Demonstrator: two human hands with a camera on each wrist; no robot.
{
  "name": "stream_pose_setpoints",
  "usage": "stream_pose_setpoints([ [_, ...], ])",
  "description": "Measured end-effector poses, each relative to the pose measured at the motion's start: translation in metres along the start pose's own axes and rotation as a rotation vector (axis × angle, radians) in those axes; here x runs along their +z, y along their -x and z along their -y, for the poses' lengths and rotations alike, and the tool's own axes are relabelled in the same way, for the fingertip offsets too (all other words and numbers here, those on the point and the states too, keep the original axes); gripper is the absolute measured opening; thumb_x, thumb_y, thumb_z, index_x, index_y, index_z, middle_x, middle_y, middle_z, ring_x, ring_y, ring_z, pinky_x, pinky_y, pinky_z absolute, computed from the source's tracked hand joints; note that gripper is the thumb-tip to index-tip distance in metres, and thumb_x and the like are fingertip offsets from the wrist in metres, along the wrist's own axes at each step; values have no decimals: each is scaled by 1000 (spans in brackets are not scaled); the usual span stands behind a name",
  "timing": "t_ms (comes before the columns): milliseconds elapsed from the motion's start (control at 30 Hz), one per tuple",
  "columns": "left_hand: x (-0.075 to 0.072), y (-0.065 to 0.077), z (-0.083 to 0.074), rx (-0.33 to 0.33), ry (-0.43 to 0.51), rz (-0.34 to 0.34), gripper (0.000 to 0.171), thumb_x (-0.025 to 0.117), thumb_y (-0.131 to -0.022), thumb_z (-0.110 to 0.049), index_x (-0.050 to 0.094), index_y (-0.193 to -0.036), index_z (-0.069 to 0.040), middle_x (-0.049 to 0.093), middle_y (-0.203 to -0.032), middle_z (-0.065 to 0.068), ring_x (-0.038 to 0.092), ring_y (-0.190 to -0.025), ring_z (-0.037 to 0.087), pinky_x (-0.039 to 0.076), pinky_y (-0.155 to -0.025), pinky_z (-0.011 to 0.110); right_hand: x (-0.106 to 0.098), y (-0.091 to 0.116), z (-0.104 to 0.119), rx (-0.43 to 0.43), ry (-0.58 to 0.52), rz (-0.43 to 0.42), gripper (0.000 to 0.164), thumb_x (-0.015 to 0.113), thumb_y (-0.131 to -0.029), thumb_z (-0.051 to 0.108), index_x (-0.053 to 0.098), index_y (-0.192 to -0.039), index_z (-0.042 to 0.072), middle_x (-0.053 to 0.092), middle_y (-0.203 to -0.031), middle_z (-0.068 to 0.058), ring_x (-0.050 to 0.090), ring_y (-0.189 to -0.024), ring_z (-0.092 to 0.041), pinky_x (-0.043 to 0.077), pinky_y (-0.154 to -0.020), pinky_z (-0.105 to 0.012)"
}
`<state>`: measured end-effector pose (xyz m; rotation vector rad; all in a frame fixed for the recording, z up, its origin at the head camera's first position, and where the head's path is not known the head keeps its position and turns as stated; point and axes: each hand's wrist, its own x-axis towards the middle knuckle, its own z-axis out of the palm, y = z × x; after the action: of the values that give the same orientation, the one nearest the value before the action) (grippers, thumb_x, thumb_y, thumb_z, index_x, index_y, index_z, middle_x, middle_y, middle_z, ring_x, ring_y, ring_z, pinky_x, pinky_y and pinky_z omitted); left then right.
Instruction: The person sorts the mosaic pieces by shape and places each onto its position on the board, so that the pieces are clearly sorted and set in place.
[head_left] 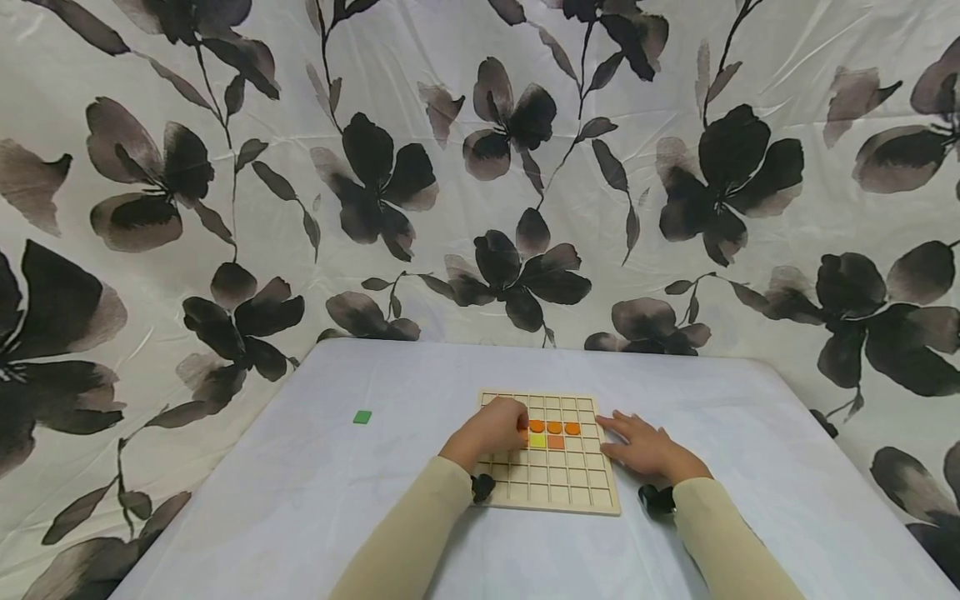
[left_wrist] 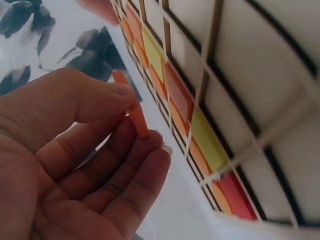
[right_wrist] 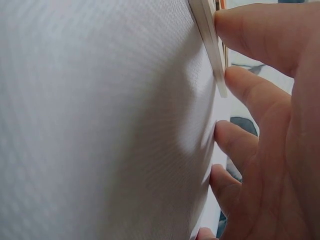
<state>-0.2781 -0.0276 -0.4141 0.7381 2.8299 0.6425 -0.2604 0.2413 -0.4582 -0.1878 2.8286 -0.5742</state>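
A wooden grid board (head_left: 555, 483) lies on the table. Over its left side my left hand (head_left: 489, 432) pinches a thin orange tile (left_wrist: 139, 121) between thumb and fingers, held just off the board's surface. Orange discs (head_left: 554, 427) sit in a row of cells, with a yellow square (head_left: 537, 441) and an orange-red square (head_left: 556, 442) in the row nearer me. In the left wrist view a red square (left_wrist: 237, 196) also shows near the board's edge. With spread fingers, my right hand (head_left: 647, 448) touches the board's right edge; its other fingertips rest on the tablecloth.
A green square tile (head_left: 362, 417) lies alone on the white tablecloth (head_left: 315, 500), left of the board. Behind the table hangs a flowered cloth (head_left: 450, 192). A small black device (head_left: 656, 499) sits at the right wrist, another (head_left: 483, 487) at the left.
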Motion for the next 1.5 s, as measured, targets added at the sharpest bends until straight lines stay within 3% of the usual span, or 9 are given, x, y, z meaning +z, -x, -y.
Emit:
stream_pose_setpoints([
  [367, 13, -5, -22, 13, -30, 34, 12, 69, -81, -6, 66, -93, -7, 59, -83, -2, 49, -74, 12, 43, -67, 23, 0, -1, -1, 0, 8, 1, 61, 54, -94, 46, 40, -148, 22, 28, -157, -20, 17, -144, -48, 8, -107, -75],
  [600, 21, -10, -31, 35, -36, 54, 9, 70, -83, -7, 62, -82, -10, 53, -76, -3, 47, -70, 13, 39, -62, 24, -1, 0, 1, -3, 6, 4, 60, 54, -94, 46, 41, -148, 22, 28, -156, -21, 17, -144, -49, 9, -107, -75],
  [733, 24, -12, -35, 45, -47, 47, 8, 70, -83, -7, 65, -89, -9, 55, -78, -3, 48, -72, 13, 41, -64, 24, -1, 1, 1, -9, 2, 4, 60, 54, -95, 45, 40, -148, 22, 28, -156, -21, 17, -144, -49, 9, -106, -75],
  [967, 28, -18, -42, 50, -45, 45, 21, 69, -86, -10, 65, -106, -10, 62, -88, -3, 53, -77, 12, 47, -72, 24, 0, 2, 1, -16, -1, -2, 59, 54, -95, 44, 41, -148, 21, 28, -156, -21, 17, -144, -49, 9, -106, -76],
  [1133, 32, -25, -44, 74, -85, 32, 11, 69, -88, -14, 69, -98, -10, 67, -91, -3, 56, -80, 10, 50, -78, 23, -1, 2, 1, -24, 6, -4, 59, 54, -95, 44, 41, -147, 20, 29, -156, -22, 19, -143, -50, 10, -106, -76],
  [1333, 36, -29, -49, 78, -96, 42, 5, 70, -89, -15, 71, -86, -11, 62, -78, -4, 52, -72, 10, 46, -70, 22, -1, 2, 1, -26, 9, 2, 59, 53, -95, 44, 40, -148, 20, 28, -156, -21, 18, -144, -49, 9, -106, -76],
  [1500, 39, -33, -52, 55, -106, 61, 5, 68, -90, -15, 71, -89, -11, 62, -80, -4, 53, -73, 11, 47, -72, 23, 0, 0, -1, -24, 6, 4, 59, 52, -96, 44, 40, -148, 21, 28, -157, -20, 17, -144, -49, 8, -107, -76],
])
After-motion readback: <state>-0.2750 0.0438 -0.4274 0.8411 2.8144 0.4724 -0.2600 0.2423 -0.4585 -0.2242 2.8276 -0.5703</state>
